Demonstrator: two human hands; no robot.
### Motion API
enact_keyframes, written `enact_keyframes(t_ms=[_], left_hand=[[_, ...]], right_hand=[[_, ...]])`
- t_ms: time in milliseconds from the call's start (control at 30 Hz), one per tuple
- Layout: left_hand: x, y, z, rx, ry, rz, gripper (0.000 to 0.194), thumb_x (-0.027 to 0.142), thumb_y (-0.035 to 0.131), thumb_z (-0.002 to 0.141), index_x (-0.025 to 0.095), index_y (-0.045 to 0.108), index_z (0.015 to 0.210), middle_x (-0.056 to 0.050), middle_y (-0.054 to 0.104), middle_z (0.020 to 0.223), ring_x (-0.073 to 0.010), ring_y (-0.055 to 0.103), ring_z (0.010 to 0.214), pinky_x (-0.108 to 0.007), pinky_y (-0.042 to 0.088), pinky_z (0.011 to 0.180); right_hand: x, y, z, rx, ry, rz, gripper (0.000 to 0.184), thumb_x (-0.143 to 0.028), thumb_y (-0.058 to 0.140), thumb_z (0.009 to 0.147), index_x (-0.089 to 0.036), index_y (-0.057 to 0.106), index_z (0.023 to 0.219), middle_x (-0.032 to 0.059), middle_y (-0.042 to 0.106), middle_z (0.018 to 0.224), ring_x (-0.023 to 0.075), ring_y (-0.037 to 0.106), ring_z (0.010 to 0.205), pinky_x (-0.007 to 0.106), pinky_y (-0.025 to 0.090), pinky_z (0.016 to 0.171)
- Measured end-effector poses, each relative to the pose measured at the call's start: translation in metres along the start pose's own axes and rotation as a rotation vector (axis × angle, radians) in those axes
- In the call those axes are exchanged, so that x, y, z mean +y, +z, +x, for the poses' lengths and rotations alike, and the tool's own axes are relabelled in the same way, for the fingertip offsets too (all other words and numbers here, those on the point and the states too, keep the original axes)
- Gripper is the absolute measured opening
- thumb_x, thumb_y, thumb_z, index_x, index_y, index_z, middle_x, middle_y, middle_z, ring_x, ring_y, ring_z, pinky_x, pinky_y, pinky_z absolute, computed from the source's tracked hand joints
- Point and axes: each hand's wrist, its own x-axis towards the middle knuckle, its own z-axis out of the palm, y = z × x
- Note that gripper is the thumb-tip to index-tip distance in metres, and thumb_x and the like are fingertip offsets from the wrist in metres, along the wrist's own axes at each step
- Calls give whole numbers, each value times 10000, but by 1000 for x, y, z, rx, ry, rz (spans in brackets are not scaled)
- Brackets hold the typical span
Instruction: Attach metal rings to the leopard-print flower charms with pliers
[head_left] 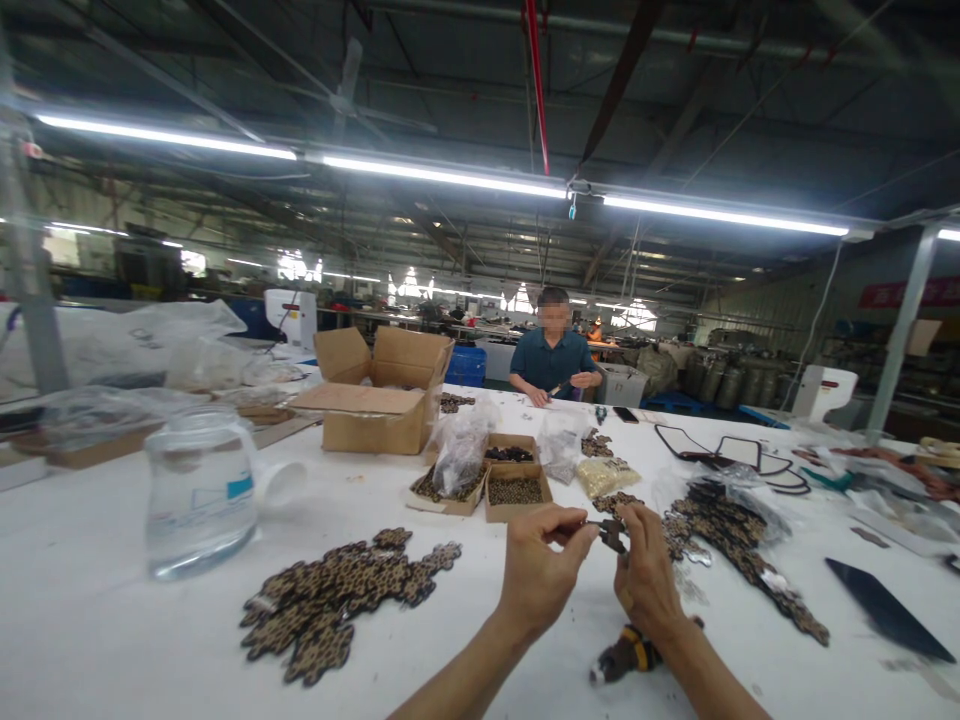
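My left hand (544,565) and my right hand (646,568) meet above the white table (420,670). Between their fingertips is a small dark brown patterned piece (613,536), pinched from both sides; its exact kind is too small to tell. Partly hidden beneath my right wrist lies a dark hand tool with a yellow band (628,655). Left of my hands spreads a pile of brown-and-black scalloped pieces (341,595). A second heap of similar pieces (731,545) lies to the right.
Just beyond my hands stand a small box of brass-coloured bits (516,491) and a bag of yellowish bits (606,477). A clear water jug (199,495) and an open carton (375,425) are on the left. Across the table, a person (556,355) handles something. A dark flat sheet (889,608) lies right.
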Motion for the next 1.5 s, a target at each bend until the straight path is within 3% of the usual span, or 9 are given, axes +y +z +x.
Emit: enact_keyframes(t_ms=[400, 733, 1167, 1500], left_hand=[[-7, -2, 1, -27, -17, -11, 181, 326, 714, 802, 194, 779, 907, -68, 745, 875, -178, 683, 765, -265, 563, 701], [-8, -6, 9, -24, -9, -30, 201, 322, 707, 804, 166, 777, 910, -73, 725, 820, -172, 661, 732, -262, 550, 646], [-7, -6, 10, -85, -63, -54, 218, 331, 695, 797, 144, 776, 875, -77, 724, 776, -168, 645, 667, -256, 531, 597], [-9, -6, 9, -65, -55, -34, 211, 303, 706, 787, 160, 772, 927, -78, 734, 864, -187, 664, 778, -270, 550, 689]], right_hand=[[2, 1, -2, -32, 10, 28, 686, 11, 425, 741, -160, 382, 1404, 183, 423, 1317, 338, 406, 1267, 637, 412, 1022], [-3, 1, 3, -110, 33, 71, 825, 74, 403, 663, -158, 326, 1452, 177, 381, 1354, 313, 372, 1317, 571, 366, 1098], [-4, -3, 0, -115, 52, 98, 755, 42, 419, 707, -176, 361, 1428, 165, 408, 1329, 307, 403, 1284, 565, 386, 1076], [-4, 0, 0, -139, 37, 102, 724, 42, 408, 692, -154, 387, 1388, 158, 455, 1267, 300, 429, 1238, 543, 399, 1056]])
